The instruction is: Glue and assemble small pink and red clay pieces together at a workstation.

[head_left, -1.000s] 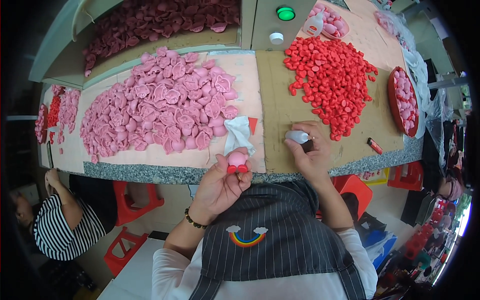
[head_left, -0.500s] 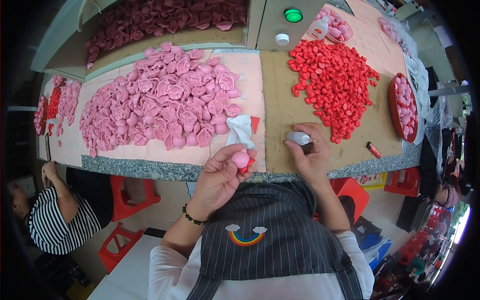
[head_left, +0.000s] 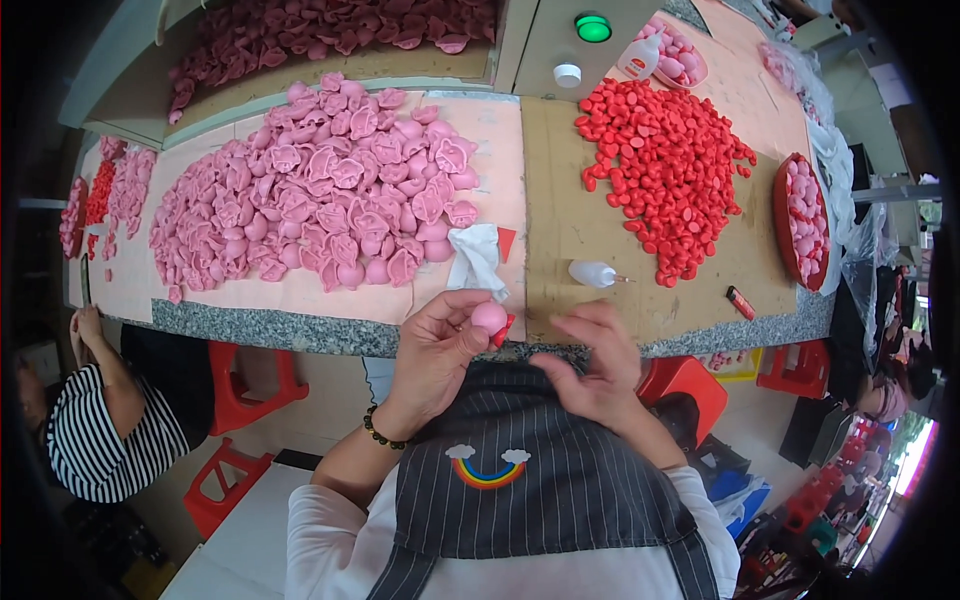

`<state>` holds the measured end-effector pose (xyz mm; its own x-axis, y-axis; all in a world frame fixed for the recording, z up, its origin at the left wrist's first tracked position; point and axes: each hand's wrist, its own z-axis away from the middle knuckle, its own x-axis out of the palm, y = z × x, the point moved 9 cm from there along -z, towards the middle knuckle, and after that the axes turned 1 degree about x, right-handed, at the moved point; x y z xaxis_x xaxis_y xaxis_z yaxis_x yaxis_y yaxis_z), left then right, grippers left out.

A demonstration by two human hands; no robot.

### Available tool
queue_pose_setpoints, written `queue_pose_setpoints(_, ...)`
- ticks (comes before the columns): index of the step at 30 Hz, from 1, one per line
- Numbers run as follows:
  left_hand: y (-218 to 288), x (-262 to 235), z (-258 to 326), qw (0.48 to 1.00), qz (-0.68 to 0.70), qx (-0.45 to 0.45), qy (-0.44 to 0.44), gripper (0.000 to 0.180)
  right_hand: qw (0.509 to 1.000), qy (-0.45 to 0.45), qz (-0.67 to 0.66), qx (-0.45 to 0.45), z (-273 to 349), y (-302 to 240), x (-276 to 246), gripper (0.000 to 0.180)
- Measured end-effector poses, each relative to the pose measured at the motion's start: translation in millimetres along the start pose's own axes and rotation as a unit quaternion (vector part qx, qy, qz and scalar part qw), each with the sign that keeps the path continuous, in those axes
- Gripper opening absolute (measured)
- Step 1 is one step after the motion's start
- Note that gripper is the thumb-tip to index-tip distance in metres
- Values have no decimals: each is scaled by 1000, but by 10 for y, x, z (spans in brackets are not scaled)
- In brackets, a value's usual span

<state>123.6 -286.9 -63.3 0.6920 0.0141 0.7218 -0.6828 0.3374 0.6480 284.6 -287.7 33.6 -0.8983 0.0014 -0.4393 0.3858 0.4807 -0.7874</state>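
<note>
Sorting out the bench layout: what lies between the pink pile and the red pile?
In the head view, a white crumpled cloth by the pink pile, then bare brown cardboard and a small white squeeze bottle before the red pile.

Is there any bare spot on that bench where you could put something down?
Yes: the cardboard between the pink pile and the red pile, apart from the small bottle. A strip along the front edge left of the white cloth is bare too. Further back, the piles crowd everything.

Small clear squeeze bottle (head_left: 592,273) lying on brown cardboard, white squeeze bottle (head_left: 640,58) at table's far edge
</note>
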Motion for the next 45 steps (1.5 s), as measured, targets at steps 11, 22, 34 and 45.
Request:
queue_pose_setpoints(11,-24,189,51,997,-56,-27,-38,28,995,-32,-48,-80,-203,-78,343,41)
queue_pose_setpoints(22,35,197,56,995,-92,-18,-45,29,989,-26,-147,-19,-158,37,406,32)
queue_pose_setpoints(34,53,137,8,992,-118,-27,-25,26,933,-64,-294,195,-98,278,432,15)
queue_pose_setpoints(45,-121,32,28,991,1,-137,-8,38,870,-52,-344,349,23,398,533,11)
